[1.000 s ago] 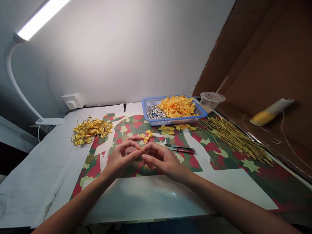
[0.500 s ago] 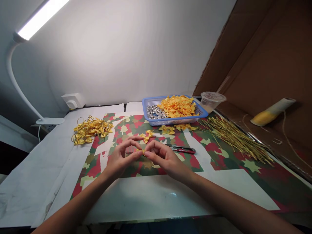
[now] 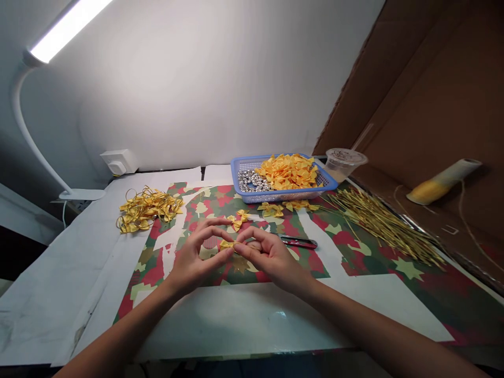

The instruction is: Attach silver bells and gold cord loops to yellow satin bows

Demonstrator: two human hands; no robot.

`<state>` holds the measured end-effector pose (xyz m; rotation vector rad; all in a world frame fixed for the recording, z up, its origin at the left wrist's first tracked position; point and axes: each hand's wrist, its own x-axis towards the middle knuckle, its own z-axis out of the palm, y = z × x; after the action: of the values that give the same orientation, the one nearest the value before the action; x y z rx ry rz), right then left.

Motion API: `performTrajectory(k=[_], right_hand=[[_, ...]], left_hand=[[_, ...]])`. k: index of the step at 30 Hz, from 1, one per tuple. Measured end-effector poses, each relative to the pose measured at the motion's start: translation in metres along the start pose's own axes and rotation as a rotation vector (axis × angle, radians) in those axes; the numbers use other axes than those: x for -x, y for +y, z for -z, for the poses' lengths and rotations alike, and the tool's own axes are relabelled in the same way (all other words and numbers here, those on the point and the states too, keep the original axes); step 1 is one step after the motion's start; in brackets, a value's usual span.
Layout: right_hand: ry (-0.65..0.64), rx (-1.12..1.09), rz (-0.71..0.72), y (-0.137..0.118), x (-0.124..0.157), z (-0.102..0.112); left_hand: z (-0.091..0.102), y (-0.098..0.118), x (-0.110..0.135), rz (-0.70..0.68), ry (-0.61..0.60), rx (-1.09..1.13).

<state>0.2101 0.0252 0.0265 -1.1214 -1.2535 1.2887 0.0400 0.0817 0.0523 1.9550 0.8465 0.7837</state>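
Fingers [image 3: 230, 251] of both hands pinch one small yellow bow [image 3: 227, 244].

Bare forearms lead to a bare left hand [image 3: 192, 262] and right hand [image 3: 271, 257].

Centre of frame: left hand [image 3: 195, 260] and right hand [image 3: 268, 257] meet fingertip to fingertip, pinching a small yellow bow [image 3: 227, 244] between them above the patterned mat [image 3: 354, 252]. Behind, upper centre: blue basket [image 3: 283, 195] of yellow bows. Gold loops [image 3: 145, 209] at left; gold sticks [image 3: 381, 223] at right; cutter [image 3: 297, 241] just beside the right hand.
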Motion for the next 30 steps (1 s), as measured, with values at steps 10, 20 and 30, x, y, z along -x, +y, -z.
performTrajectory(k=[10,20,30], right_hand=[[-0.003,0.035,0.065,-0.001,0.002,-0.001],[0.037,0.396,0.215,0.002,0.003,0.004],[0.010,0.365,0.214,-0.007,0.004,0.007]], left_hand=[[-0.001,0.001,-0.001,-0.009,0.022,-0.024],[0.000,-0.005,-0.003,0.028,-0.076,-0.040],[0.000,-0.010,-0.005,0.142,-0.133,0.292]])
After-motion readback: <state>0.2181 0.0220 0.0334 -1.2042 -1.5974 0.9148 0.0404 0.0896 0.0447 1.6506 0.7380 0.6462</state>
